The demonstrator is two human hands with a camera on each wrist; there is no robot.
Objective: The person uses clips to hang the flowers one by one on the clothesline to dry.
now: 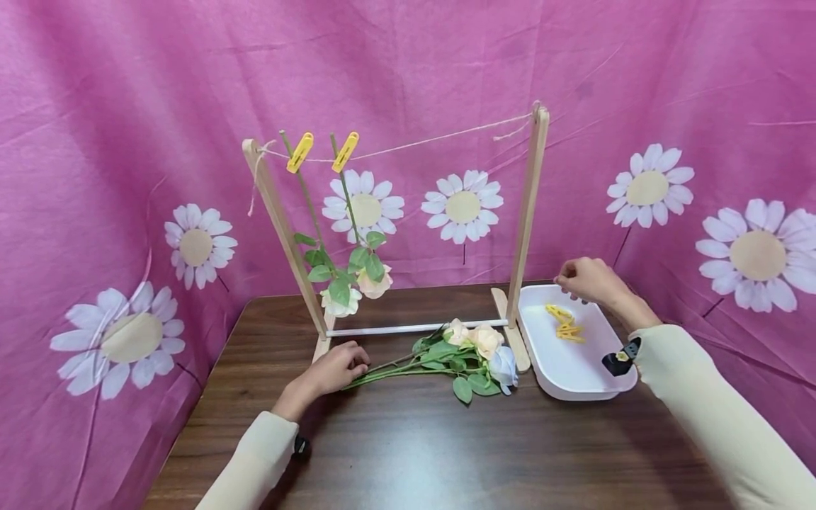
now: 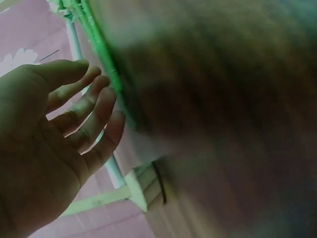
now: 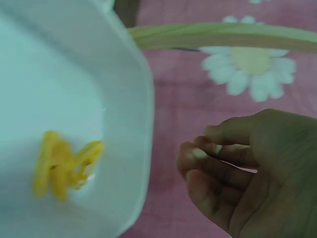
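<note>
My left hand is by the cut ends of the flower stems on the table. In the left wrist view its fingers are loosely bent beside the green stems, with nothing gripped. Pale peach artificial roses and a light blue one lie at the right end of those stems. My right hand hovers over the far rim of a white plastic tub, fingers loosely curled and holding nothing. Yellow clothespins lie inside the tub, apart from the hand.
A wooden frame carries a string. Two yellow clothespins hold a white rose and a peach rose upside down at its left. A white rod joins the posts low down. Pink flowered cloth hangs behind.
</note>
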